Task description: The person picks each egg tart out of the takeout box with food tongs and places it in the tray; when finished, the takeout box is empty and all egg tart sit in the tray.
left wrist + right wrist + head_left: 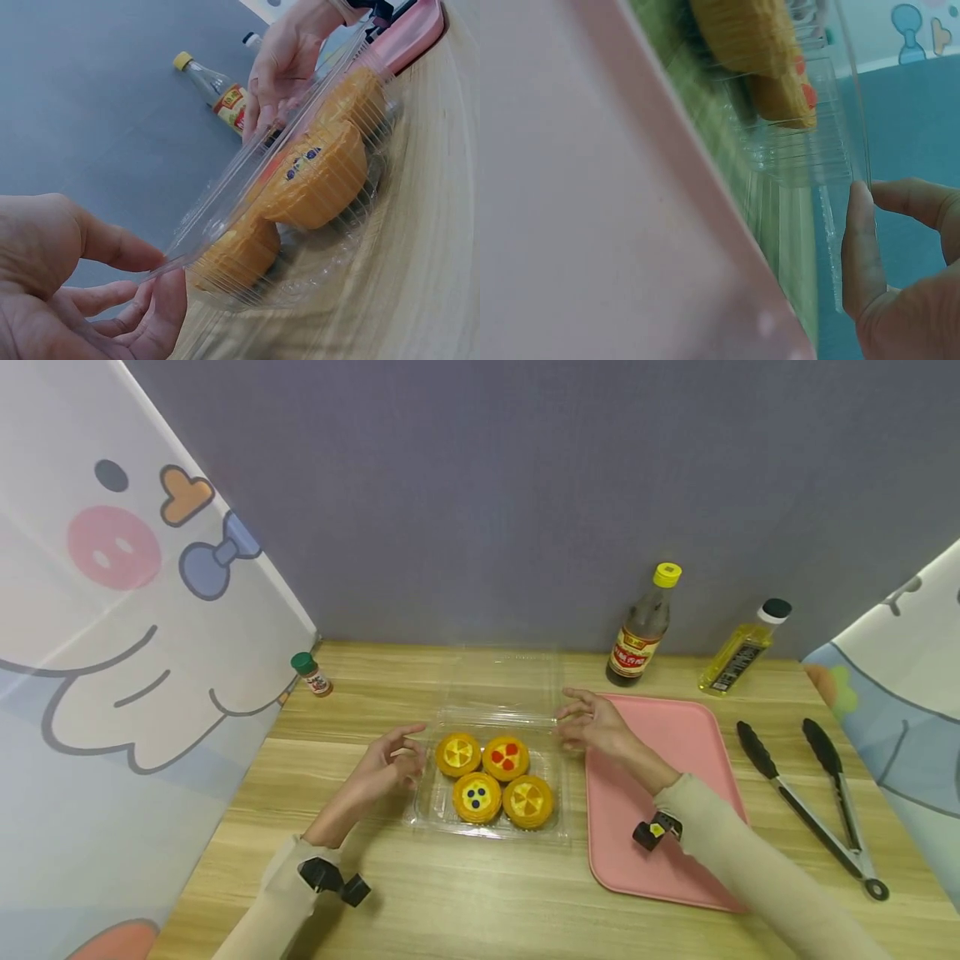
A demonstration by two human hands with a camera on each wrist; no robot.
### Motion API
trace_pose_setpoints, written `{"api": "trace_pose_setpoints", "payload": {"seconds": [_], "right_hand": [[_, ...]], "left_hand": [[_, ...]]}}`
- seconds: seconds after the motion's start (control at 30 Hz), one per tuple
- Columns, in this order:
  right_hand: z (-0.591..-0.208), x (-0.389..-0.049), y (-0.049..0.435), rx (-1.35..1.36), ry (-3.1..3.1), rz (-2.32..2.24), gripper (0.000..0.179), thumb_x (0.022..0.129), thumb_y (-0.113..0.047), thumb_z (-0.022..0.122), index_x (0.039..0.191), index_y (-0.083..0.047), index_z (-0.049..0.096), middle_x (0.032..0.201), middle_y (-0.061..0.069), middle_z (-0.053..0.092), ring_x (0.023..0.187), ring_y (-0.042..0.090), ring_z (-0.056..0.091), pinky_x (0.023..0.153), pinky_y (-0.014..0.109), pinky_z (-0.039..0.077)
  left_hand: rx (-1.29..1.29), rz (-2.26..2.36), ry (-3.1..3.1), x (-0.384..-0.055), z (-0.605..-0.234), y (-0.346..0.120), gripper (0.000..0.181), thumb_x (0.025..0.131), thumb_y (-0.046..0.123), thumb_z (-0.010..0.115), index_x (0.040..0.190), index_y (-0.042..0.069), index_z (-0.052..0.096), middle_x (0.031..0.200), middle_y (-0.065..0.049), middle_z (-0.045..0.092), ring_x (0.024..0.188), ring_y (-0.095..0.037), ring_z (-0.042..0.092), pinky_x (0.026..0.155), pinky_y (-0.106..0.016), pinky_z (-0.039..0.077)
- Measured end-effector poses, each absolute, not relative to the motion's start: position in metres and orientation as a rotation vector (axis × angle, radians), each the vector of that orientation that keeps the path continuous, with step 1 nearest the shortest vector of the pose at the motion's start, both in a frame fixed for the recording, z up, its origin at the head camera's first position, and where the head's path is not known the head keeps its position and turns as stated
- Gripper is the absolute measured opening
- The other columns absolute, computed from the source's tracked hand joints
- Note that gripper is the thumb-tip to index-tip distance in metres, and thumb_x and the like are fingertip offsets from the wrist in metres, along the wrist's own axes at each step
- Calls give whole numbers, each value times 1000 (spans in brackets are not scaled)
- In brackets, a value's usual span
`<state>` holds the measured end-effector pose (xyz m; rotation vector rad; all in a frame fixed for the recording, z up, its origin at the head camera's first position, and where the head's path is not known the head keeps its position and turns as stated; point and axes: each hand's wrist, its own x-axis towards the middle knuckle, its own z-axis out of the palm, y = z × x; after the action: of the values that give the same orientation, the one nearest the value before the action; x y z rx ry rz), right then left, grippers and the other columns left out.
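A clear plastic clamshell container (433,802) rests on the wooden table, its lid (502,683) folded back toward the grey wall. Inside sit several round yellow egg tarts: one with red pieces (506,757), one with dark blue dots (477,797), others with pale wedge toppings (528,802). At the container's left side, my left hand (386,767) pinches the rim between thumb and finger, as the left wrist view shows. My right hand (600,727) reaches over the pink tray's corner and pinches the container's right edge; its fingertips (861,196) meet there on both sides of the plastic.
Right of the container lies a pink tray (637,860), partly under my right forearm. Black-tipped tongs (817,827) lie spread beyond it. Behind stand a dark sauce bottle (637,635) and an oil bottle (742,652); a small green-capped jar (313,677) is at the back left.
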<state>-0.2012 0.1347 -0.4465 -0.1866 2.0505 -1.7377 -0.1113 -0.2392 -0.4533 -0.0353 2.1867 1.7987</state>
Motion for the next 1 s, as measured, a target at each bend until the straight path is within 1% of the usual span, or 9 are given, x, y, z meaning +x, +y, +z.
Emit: {"api": "trace_pose_setpoints", "payload": {"seconds": [0.13,0.3,0.43,0.57,0.63,0.77,0.87,0.97,1.0], "right_hand": [[-448,-203,137,-134,1971,-1752,81,96,2,67,164,0,22,142,30,52,93,16,74,74,25,64],[-450,-203,141,-126,1945,-1754,79,97,1,67,164,0,24,137,24,57,96,15,74,77,25,64],[-451,-203,143,-133,1967,-1737,81,96,-3,70,164,-1,25,137,22,59,93,14,74,75,25,64],[-448,-199,146,-154,2005,-1705,88,93,-8,76,164,-3,23,141,25,57,87,12,72,72,24,63],[-445,-195,149,-165,2017,-1697,89,92,-9,77,164,-4,23,143,27,55,85,11,71,74,26,63],[-436,-188,157,-216,2062,-1688,87,93,-8,76,163,-1,25,142,32,55,87,9,71,78,33,65],[-430,-181,166,-251,2099,-1690,85,93,-5,74,163,-1,26,139,35,54,91,12,73,80,39,65],[-422,-175,177,-263,2116,-1696,83,93,-3,72,163,-2,27,136,33,55,93,15,74,81,42,66],[-420,-173,181,-265,2125,-1690,82,93,-3,72,163,-4,28,135,31,55,93,16,74,81,43,65]], "left_hand": [[-42,1796,2191,-111,-453,-239,65,96,-4,56,158,8,39,124,-23,55,85,-16,61,66,-25,58],[-38,1802,2188,-111,-453,-238,65,96,-4,55,158,9,40,124,-22,55,83,-15,60,65,-25,58],[-26,1801,2193,-111,-452,-238,65,96,-4,55,158,8,40,124,-22,55,82,-15,59,65,-26,58],[-28,1801,2194,-111,-454,-239,64,96,-2,57,158,8,40,125,-24,55,82,-15,60,65,-26,59],[-29,1804,2192,-112,-455,-239,64,97,-1,58,158,8,40,126,-24,55,82,-15,60,65,-26,59],[-29,1809,2185,-112,-455,-239,64,97,0,60,158,8,40,126,-23,55,81,-15,61,65,-27,59],[-23,1809,2184,-113,-454,-239,65,97,-1,60,158,7,39,125,-23,55,80,-14,61,65,-27,59],[-17,1814,2175,-113,-453,-239,66,97,-3,58,159,7,38,126,-23,54,79,-14,61,65,-27,58],[-13,1815,2173,-114,-453,-239,66,96,-4,57,159,7,37,126,-24,53,80,-14,61,66,-26,58]]}}
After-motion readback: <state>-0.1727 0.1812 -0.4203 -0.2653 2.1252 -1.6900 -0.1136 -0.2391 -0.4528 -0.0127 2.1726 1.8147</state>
